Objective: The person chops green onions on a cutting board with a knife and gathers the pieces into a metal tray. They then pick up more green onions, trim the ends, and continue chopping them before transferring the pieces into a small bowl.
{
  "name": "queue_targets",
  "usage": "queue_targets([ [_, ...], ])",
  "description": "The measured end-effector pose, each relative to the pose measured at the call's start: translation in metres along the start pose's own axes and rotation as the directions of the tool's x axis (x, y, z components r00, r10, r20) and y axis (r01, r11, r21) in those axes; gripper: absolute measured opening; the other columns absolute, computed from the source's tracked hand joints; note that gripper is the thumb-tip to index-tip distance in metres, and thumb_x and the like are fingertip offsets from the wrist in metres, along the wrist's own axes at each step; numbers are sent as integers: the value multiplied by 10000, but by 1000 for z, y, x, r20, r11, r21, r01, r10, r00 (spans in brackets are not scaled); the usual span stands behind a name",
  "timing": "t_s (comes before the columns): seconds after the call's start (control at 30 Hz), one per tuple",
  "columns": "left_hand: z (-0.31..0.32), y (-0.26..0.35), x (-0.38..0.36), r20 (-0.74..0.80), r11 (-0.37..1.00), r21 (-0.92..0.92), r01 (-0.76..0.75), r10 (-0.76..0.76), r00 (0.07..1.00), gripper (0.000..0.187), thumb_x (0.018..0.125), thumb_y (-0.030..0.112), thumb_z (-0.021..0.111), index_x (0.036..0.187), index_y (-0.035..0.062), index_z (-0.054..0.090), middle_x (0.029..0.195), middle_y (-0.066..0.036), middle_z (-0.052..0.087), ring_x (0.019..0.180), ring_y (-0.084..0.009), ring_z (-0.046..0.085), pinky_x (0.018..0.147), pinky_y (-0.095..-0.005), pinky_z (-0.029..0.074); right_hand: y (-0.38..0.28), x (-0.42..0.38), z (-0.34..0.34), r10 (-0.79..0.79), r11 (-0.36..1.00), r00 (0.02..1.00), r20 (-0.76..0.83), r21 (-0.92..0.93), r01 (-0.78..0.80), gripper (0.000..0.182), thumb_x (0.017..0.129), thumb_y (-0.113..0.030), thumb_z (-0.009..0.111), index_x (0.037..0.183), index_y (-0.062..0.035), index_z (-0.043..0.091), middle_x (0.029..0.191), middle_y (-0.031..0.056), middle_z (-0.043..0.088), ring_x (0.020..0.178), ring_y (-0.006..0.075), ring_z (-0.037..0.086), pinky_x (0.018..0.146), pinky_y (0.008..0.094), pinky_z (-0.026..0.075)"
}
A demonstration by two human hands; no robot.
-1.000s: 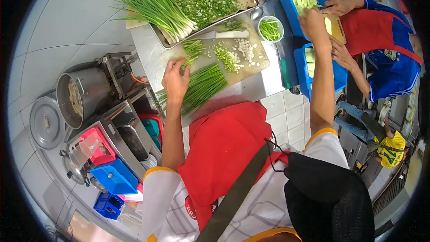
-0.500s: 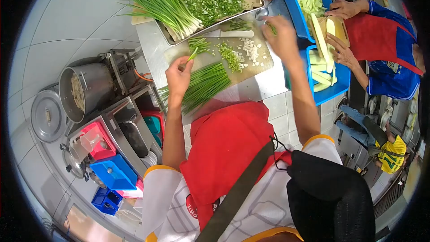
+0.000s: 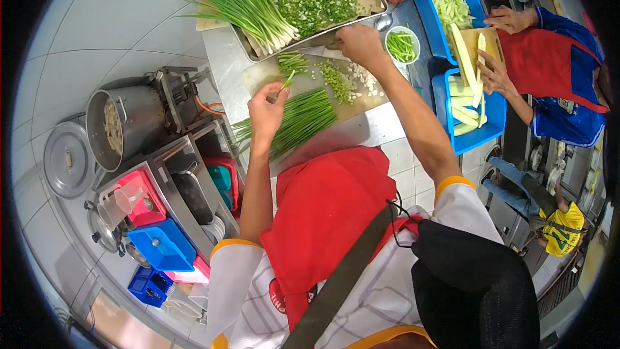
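My left hand (image 3: 267,111) is closed, pinching a short green onion piece (image 3: 288,80) above a bundle of long green onion stalks (image 3: 303,116). My right hand (image 3: 361,44) has curled fingers and reaches over the knife (image 3: 316,52) near the tray's edge; its fingertips hide whatever they hold. The knife lies on the cutting board (image 3: 258,76), its handle mostly covered by my right hand. Short green lengths (image 3: 293,63), chopped green onion (image 3: 336,82) and chopped white bits (image 3: 363,77) lie on the board. Right of my hand stands a white bowl (image 3: 417,44) holding green pieces.
A metal tray (image 3: 381,8) holds chopped greens and whole green onions (image 3: 239,3). At the right, a co-worker's hand (image 3: 494,72) holds pale vegetable strips over a blue tub (image 3: 496,130). Another blue tub (image 3: 423,0) stands behind. A large pot (image 3: 139,113) is at left.
My right hand has moved left from over the bowl to the knife handle area, uncovering the bowl of green pieces. My left hand still pinches the green onion piece.
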State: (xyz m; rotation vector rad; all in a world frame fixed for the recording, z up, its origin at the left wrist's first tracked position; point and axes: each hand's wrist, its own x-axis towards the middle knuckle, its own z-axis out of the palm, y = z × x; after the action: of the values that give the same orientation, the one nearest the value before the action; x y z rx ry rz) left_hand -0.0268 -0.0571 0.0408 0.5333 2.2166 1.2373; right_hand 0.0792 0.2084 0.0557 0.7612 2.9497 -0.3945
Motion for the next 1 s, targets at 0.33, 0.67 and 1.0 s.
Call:
queue_targets([
  [0.33, -7, -2, 3, -22, 1000, -21, 15, -15, 1000, 231, 856, 181, 764, 1023, 24, 734, 854, -36, 730, 596, -64, 512, 560, -254, 436, 13, -17, -22, 301, 378, 914, 272, 846, -376, 148, 879, -206, 655, 890, -75, 722, 790, 51, 700, 689, 180, 641, 615, 319, 491],
  [0.67, -4, 2, 8, 35, 989, -133, 67, -63, 997, 235, 867, 185, 759, 1030, 19, 728, 855, -20, 714, 629, -50, 503, 592, -232, 429, 37, -48, -46, 173, -241, 873, 457, 879, -412, 161, 907, -201, 665, 989, -65, 687, 880, 30, 693, 738, 90, 583, 618, 243, 447],
  [1.0, 1, -9, 8, 29, 974, -223, 33, -28, 999, 212, 878, 172, 753, 1021, 17, 733, 847, 0, 694, 660, -44, 500, 605, -221, 415, 71, -74, -39, 481, 658, 862, -163, 717, -232, 119, 923, -106, 615, 974, -7, 657, 875, 124, 725, 734, 239, 650, 675, 359, 520],
])
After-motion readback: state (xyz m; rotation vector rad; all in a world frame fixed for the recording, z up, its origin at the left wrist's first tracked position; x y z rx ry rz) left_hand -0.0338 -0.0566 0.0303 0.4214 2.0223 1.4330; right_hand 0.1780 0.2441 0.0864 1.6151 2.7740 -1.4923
